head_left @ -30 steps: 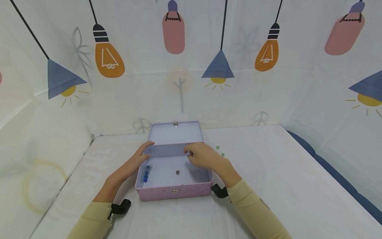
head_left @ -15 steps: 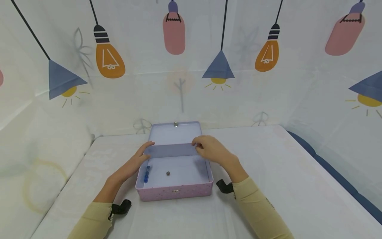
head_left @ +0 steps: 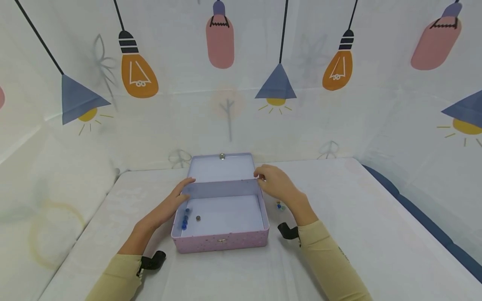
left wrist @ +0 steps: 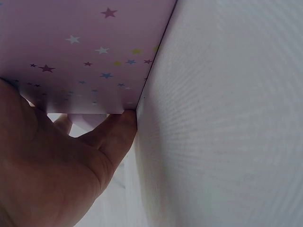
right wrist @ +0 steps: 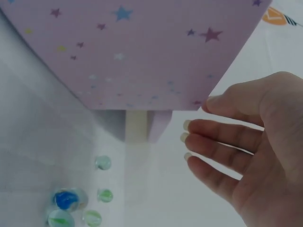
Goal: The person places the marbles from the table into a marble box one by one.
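A pink star-printed tin box (head_left: 219, 243) stands with its lid (head_left: 221, 168) swung back. My left hand (head_left: 169, 205) grips its back left corner, thumb at the rim; in the left wrist view its fingers (left wrist: 118, 135) reach round the corner. Inside, several blue marbles (head_left: 184, 221) line the left wall, and one dark marble (head_left: 198, 218) lies nearby on the floor. My right hand (head_left: 278, 184) is at the back right corner. In the right wrist view its thumb (right wrist: 232, 101) meets the box corner; the other fingers (right wrist: 218, 151) bend loosely in the air, holding nothing visible.
Right of the box, several glass marbles (head_left: 280, 206) lie on the white cloth, partly hidden by my right wrist. The right wrist view shows a blue marble (right wrist: 66, 199) and clear green ones (right wrist: 105, 195). A printed curtain (head_left: 241, 121) hangs behind the table.
My right hand has drawn back from above the box, rightward to its back right corner. The dark marble has rolled left across the box floor. My left hand has stayed put.
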Tool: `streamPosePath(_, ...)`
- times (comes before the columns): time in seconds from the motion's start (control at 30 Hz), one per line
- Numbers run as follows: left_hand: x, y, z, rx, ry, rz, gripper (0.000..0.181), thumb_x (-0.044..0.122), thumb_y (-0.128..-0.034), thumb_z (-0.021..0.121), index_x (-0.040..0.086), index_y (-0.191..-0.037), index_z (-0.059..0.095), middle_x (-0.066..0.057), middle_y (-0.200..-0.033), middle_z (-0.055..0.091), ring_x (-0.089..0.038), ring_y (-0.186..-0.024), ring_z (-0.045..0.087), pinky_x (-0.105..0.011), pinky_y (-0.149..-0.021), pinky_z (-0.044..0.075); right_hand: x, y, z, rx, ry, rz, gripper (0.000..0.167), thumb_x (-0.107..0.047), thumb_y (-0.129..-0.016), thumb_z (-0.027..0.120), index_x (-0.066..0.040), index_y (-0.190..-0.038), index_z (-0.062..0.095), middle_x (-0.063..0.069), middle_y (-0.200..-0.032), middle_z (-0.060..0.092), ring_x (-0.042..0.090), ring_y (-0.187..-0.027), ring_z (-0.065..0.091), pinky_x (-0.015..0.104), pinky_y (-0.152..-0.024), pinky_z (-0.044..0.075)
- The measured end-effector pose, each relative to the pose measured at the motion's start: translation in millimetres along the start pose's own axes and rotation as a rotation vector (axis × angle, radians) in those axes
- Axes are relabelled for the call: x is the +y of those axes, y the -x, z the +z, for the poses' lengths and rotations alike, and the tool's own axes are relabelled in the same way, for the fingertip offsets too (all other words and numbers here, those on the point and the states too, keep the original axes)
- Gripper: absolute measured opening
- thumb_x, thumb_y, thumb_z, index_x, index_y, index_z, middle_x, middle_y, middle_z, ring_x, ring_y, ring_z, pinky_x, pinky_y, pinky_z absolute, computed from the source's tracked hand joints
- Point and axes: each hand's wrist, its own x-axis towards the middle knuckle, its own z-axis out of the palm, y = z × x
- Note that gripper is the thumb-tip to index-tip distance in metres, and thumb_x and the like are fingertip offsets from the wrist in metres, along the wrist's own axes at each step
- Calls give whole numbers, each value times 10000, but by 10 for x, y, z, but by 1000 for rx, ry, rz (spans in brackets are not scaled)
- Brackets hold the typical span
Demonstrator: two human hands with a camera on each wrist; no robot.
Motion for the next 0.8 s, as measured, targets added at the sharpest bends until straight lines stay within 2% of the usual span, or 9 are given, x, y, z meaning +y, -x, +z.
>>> streamPosePath(0.37, -6, 1, 4, 0, -3, -1, 574, 189, -1042, 387, 213, -1580, 190, -120, -1684, 6, -397, -1547, -64, -711, -1174, 16, 244, 8, 81, -105, 38, 127, 241, -81, -909, 581, -49, -1116, 701, 72, -928, 666, 190, -794, 577, 337, -688, 506)
streamPosePath(0.6, -14, -1, 12, -5, 6, 6, 575, 187, -1046, 385, 211, -1582, 180, -117, -1684, 8, -390, -1549, -58, -709, -1175, 28, 403, 6, 227, -141, 74, 200, 243, -123, -905, 595, -64, -1114, 703, 86, -952, 674, 214, -844, 604, 390, -747, 524)
streamPosePath(0.8, 18, 4, 9, -3, -6, -3, 579, 188, -1045, 382, 216, -1585, 174, -119, -1685, 3, -394, -1548, -62, -709, -1175, 17, 458, 12, 313, -166, 114, 219, 230, -128, -917, 606, -53, -1109, 707, 102, -995, 675, 226, -876, 611, 418, -796, 531)
